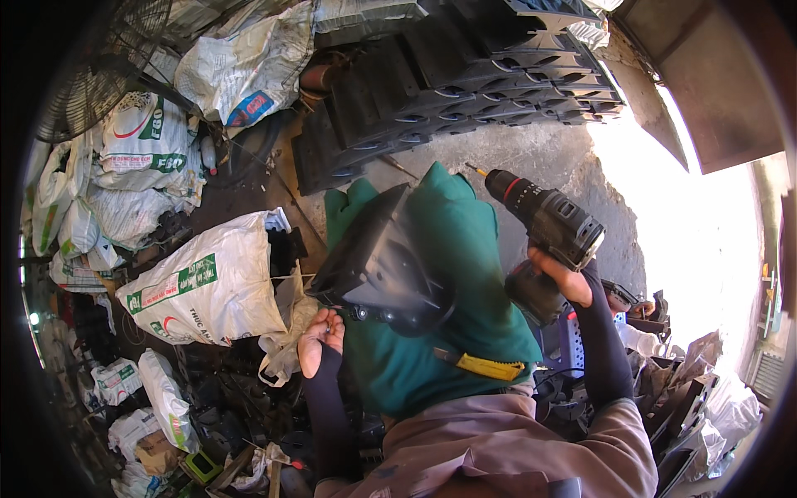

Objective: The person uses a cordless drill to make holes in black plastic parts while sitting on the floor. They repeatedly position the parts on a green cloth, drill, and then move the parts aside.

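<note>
A black moulded plastic part [386, 274], glossy and angular, lies across the green cloth [473, 266] over my lap. At its lower left edge my left hand [320, 339] has its fingertips pinched together, beside small round fittings on that edge. Whatever is between those fingertips is too small to make out. My right hand [566, 278] is wrapped round the grip of a black cordless drill [548, 212], held up to the right of my lap. The drill's bit points up and left, apart from the plastic part. A yellow utility knife [491, 367] rests on the cloth close to my waist.
Long stacks of black plastic parts [432, 91] stand ahead on the concrete floor [581, 158]. An open white sack [207, 282] lies to my left, with more sacks [141, 149] and a fan [100, 75] beyond. A purple crate [573, 344] and clutter sit at my right.
</note>
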`<action>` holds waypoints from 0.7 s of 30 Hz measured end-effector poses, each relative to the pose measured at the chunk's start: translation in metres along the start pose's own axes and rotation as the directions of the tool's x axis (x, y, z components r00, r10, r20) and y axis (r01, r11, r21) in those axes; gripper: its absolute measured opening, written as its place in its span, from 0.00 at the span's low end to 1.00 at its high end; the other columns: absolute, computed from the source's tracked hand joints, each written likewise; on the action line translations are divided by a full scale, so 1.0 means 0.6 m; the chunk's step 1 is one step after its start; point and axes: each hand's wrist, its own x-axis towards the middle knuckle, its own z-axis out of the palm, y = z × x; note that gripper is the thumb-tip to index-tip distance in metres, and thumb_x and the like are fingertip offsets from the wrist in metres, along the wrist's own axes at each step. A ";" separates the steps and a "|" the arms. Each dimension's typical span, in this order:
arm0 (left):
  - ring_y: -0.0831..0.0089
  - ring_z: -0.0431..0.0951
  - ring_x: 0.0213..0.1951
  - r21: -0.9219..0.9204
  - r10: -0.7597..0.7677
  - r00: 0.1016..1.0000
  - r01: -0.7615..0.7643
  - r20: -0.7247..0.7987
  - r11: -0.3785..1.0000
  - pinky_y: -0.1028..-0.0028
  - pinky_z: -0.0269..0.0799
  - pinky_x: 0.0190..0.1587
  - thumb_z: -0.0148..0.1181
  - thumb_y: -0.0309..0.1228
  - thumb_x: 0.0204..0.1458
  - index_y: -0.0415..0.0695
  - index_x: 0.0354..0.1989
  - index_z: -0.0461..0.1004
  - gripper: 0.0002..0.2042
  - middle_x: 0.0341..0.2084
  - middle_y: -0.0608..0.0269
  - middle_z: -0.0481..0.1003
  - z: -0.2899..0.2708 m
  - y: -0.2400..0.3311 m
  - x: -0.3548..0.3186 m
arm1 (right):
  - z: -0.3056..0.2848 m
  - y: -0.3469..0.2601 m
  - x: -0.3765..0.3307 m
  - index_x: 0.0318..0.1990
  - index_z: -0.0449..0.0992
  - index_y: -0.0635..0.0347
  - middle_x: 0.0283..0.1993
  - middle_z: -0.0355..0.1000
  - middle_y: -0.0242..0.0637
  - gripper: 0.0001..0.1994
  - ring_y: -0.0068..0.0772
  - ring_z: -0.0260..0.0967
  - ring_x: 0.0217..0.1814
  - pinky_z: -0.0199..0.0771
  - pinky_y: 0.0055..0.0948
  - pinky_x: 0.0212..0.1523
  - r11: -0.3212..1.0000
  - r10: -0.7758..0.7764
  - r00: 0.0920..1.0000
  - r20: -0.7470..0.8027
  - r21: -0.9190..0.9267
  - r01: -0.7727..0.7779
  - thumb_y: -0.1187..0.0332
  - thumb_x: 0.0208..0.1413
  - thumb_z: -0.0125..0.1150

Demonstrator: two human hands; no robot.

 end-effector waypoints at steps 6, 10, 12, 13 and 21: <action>0.65 0.76 0.35 0.263 0.021 0.849 -0.186 0.527 0.947 0.68 0.73 0.37 0.49 0.22 0.54 0.38 0.41 0.71 0.08 0.35 0.54 0.76 0.049 0.003 -0.012 | -0.006 -0.015 -0.016 0.45 0.74 0.62 0.33 0.73 0.33 0.11 0.24 0.71 0.34 0.73 0.27 0.37 0.980 0.197 0.979 0.052 -0.017 -0.196 0.68 0.56 0.60; 0.71 0.77 0.41 0.356 -0.073 0.778 -0.200 0.624 0.913 0.75 0.72 0.44 0.51 0.16 0.50 0.39 0.50 0.73 0.17 0.40 0.59 0.76 0.056 -0.008 0.029 | -0.048 -0.029 -0.020 0.46 0.74 0.63 0.34 0.74 0.34 0.12 0.24 0.72 0.35 0.74 0.27 0.37 0.932 0.084 0.916 0.392 -0.357 0.067 0.68 0.56 0.61; 0.71 0.75 0.46 0.578 -0.028 0.747 -0.490 0.665 0.653 0.73 0.71 0.48 0.54 0.16 0.48 0.39 0.51 0.72 0.19 0.44 0.61 0.75 0.058 -0.012 0.047 | -0.067 -0.015 -0.010 0.45 0.74 0.63 0.33 0.74 0.34 0.12 0.24 0.73 0.34 0.74 0.27 0.36 0.962 0.077 0.875 0.479 -0.265 0.060 0.70 0.55 0.62; 0.70 0.74 0.47 0.624 -0.040 0.771 -0.482 0.635 0.614 0.72 0.70 0.50 0.56 0.17 0.48 0.39 0.51 0.72 0.19 0.45 0.61 0.75 0.059 -0.014 0.052 | -0.073 -0.005 -0.002 0.45 0.75 0.63 0.33 0.74 0.34 0.12 0.24 0.73 0.33 0.74 0.26 0.35 0.974 0.067 0.851 0.521 -0.219 0.058 0.71 0.54 0.63; 0.69 0.71 0.53 0.237 -0.002 0.512 -0.393 0.859 0.888 0.69 0.67 0.56 0.66 0.29 0.50 0.40 0.55 0.69 0.23 0.50 0.61 0.71 0.086 -0.034 0.053 | -0.002 0.010 0.033 0.44 0.76 0.63 0.33 0.75 0.36 0.12 0.24 0.74 0.32 0.75 0.25 0.34 0.903 -0.425 0.657 0.623 0.346 0.256 0.74 0.51 0.65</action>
